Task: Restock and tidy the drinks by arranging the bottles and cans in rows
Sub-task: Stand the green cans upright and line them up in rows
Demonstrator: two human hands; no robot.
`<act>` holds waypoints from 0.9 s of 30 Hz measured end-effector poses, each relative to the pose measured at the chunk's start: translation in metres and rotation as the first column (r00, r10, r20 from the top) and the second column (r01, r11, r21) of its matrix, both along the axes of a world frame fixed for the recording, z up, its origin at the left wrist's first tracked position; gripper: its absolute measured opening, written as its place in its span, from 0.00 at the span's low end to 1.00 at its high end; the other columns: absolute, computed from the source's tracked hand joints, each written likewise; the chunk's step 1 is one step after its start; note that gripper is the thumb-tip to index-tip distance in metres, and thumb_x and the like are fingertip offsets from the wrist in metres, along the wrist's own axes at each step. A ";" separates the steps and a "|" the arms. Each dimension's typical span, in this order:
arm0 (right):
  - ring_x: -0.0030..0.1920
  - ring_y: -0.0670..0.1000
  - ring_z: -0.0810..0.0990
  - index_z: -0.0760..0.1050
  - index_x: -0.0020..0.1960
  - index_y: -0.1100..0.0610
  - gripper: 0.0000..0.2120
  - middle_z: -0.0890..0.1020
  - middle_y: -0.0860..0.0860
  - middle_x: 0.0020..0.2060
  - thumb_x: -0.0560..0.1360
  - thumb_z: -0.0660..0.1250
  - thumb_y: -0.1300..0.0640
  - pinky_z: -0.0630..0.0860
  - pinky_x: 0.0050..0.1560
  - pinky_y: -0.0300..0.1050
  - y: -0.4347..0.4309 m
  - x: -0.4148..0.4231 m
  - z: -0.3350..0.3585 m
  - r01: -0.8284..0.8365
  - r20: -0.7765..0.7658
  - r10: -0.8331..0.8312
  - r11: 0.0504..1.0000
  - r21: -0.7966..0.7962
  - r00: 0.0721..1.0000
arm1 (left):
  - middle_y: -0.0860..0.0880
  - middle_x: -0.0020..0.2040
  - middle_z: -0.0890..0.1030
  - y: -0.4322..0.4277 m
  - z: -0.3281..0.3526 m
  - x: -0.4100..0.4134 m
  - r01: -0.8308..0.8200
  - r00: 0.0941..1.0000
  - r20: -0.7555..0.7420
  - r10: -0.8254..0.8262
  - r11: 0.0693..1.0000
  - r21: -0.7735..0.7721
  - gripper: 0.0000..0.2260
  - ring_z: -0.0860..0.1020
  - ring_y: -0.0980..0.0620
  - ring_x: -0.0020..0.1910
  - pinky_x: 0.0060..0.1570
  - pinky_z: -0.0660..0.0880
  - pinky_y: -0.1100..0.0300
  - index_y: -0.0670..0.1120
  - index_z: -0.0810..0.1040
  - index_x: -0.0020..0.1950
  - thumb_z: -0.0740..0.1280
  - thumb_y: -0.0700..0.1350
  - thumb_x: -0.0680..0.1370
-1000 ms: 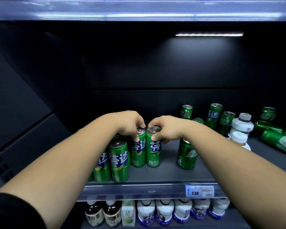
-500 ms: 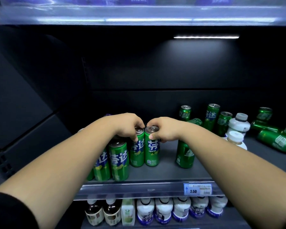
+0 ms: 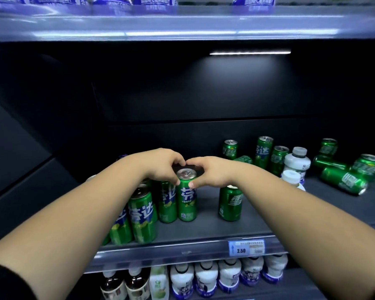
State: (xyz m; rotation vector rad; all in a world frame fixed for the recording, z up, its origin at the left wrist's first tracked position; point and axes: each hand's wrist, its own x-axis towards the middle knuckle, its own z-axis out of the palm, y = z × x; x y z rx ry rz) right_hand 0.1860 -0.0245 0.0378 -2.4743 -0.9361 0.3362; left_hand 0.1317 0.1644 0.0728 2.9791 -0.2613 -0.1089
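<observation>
Several green cans stand on the dark middle shelf [image 3: 214, 231]. My left hand [image 3: 160, 165] grips the top of one upright green can [image 3: 167, 202], hiding its lid. My right hand [image 3: 210, 173] pinches the rim of the neighbouring green can [image 3: 186, 200], whose silver lid shows between my thumbs. The two cans stand side by side, touching. Two more cans [image 3: 142, 215] stand in front of them at the left, partly behind my left forearm. A lone can [image 3: 230, 204] stands under my right wrist.
Upright cans [image 3: 264, 152] and two white bottles [image 3: 297, 161] crowd the back right, with several cans lying on their sides [image 3: 344, 180] further right. A price tag [image 3: 246, 247] sits on the shelf edge. Bottles fill the shelf below [image 3: 206, 278] and above.
My two hands have drawn closer together over the tops of the two cans, thumbs now nearly touching. The view has tilted up, showing the upper shelf.
</observation>
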 end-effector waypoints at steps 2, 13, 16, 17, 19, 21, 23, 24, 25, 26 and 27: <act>0.66 0.51 0.76 0.64 0.77 0.49 0.39 0.76 0.52 0.69 0.70 0.76 0.45 0.71 0.68 0.47 -0.014 0.001 0.007 0.017 0.014 -0.017 1.000 0.006 1.000 | 0.52 0.62 0.78 -0.010 0.000 0.008 0.017 1.000 0.017 -0.017 1.000 -0.012 0.28 0.77 0.51 0.58 0.60 0.75 0.56 0.55 0.74 0.69 0.76 0.52 0.69; 0.58 0.48 0.80 0.73 0.71 0.52 0.29 0.80 0.49 0.60 0.72 0.76 0.50 0.75 0.62 0.43 -0.156 0.044 0.055 0.151 0.090 -0.165 0.978 0.141 0.982 | 0.52 0.59 0.81 -0.125 0.010 0.072 0.114 0.993 0.057 -0.107 0.982 -0.151 0.23 0.78 0.53 0.57 0.60 0.73 0.60 0.51 0.77 0.66 0.76 0.48 0.72; 0.57 0.51 0.81 0.73 0.70 0.51 0.28 0.80 0.51 0.60 0.73 0.75 0.50 0.78 0.55 0.44 -0.207 0.064 0.053 0.194 0.068 -0.205 0.971 0.139 0.976 | 0.54 0.56 0.82 -0.165 0.003 0.095 0.141 0.990 0.035 -0.137 0.979 -0.144 0.22 0.79 0.53 0.54 0.59 0.75 0.58 0.51 0.79 0.63 0.77 0.48 0.70; 0.57 0.52 0.81 0.73 0.70 0.51 0.28 0.81 0.51 0.60 0.72 0.76 0.50 0.79 0.58 0.48 -0.224 0.070 0.051 0.203 0.058 -0.213 0.969 0.141 0.975 | 0.54 0.54 0.82 -0.177 0.000 0.103 0.151 0.988 0.030 -0.149 0.980 -0.127 0.21 0.80 0.52 0.53 0.58 0.76 0.57 0.52 0.80 0.61 0.77 0.49 0.69; 0.58 0.52 0.81 0.74 0.70 0.51 0.28 0.81 0.51 0.60 0.72 0.76 0.50 0.76 0.64 0.51 -0.254 0.081 0.043 0.223 0.050 -0.231 0.966 0.130 0.972 | 0.54 0.53 0.82 -0.200 -0.007 0.117 0.162 0.987 0.011 -0.162 0.980 -0.113 0.20 0.80 0.52 0.52 0.55 0.75 0.58 0.53 0.80 0.60 0.77 0.49 0.69; 0.58 0.50 0.81 0.75 0.69 0.51 0.28 0.81 0.51 0.59 0.71 0.77 0.50 0.75 0.65 0.50 -0.280 0.091 0.030 0.223 0.036 -0.228 0.967 0.121 0.973 | 0.53 0.55 0.81 -0.222 -0.014 0.129 0.152 0.988 -0.007 -0.154 0.982 -0.110 0.22 0.79 0.53 0.52 0.55 0.75 0.60 0.51 0.79 0.63 0.77 0.48 0.70; 0.57 0.49 0.81 0.75 0.68 0.52 0.28 0.81 0.51 0.59 0.71 0.77 0.50 0.76 0.64 0.49 -0.300 0.099 0.011 0.210 0.001 -0.211 0.971 0.113 0.977 | 0.53 0.59 0.80 -0.239 -0.023 0.139 0.135 0.990 -0.036 -0.140 0.986 -0.098 0.23 0.79 0.53 0.54 0.57 0.76 0.58 0.50 0.78 0.65 0.76 0.48 0.71; 0.57 0.49 0.81 0.75 0.68 0.51 0.28 0.81 0.52 0.59 0.71 0.77 0.50 0.76 0.63 0.48 -0.308 0.102 -0.001 0.210 -0.019 -0.209 0.972 0.106 0.978 | 0.52 0.60 0.80 -0.245 -0.028 0.143 0.133 0.989 -0.057 -0.137 0.989 -0.066 0.23 0.78 0.53 0.55 0.57 0.75 0.59 0.49 0.78 0.66 0.76 0.48 0.71; 0.57 0.49 0.81 0.75 0.68 0.51 0.27 0.81 0.51 0.58 0.70 0.77 0.50 0.76 0.63 0.48 -0.316 0.104 -0.012 0.210 -0.040 -0.207 0.972 0.108 0.978 | 0.52 0.61 0.80 -0.251 -0.033 0.148 0.133 0.987 -0.083 -0.135 0.991 -0.026 0.23 0.78 0.52 0.56 0.57 0.73 0.61 0.49 0.77 0.66 0.75 0.47 0.72; 0.56 0.49 0.81 0.76 0.67 0.51 0.27 0.82 0.51 0.57 0.70 0.78 0.51 0.76 0.64 0.49 -0.324 0.107 -0.025 0.220 -0.064 -0.214 0.969 0.112 0.975 | 0.51 0.62 0.79 -0.256 -0.039 0.152 0.130 0.985 -0.113 -0.128 0.991 0.012 0.22 0.78 0.52 0.57 0.57 0.73 0.62 0.49 0.77 0.67 0.73 0.46 0.73; 0.56 0.49 0.81 0.77 0.66 0.51 0.26 0.82 0.51 0.56 0.70 0.78 0.51 0.75 0.64 0.50 -0.332 0.109 -0.035 0.226 -0.083 -0.217 0.966 0.122 0.973 | 0.49 0.62 0.79 -0.260 -0.045 0.157 0.125 0.982 -0.149 -0.118 0.992 0.034 0.22 0.78 0.51 0.58 0.58 0.73 0.61 0.48 0.76 0.68 0.72 0.44 0.74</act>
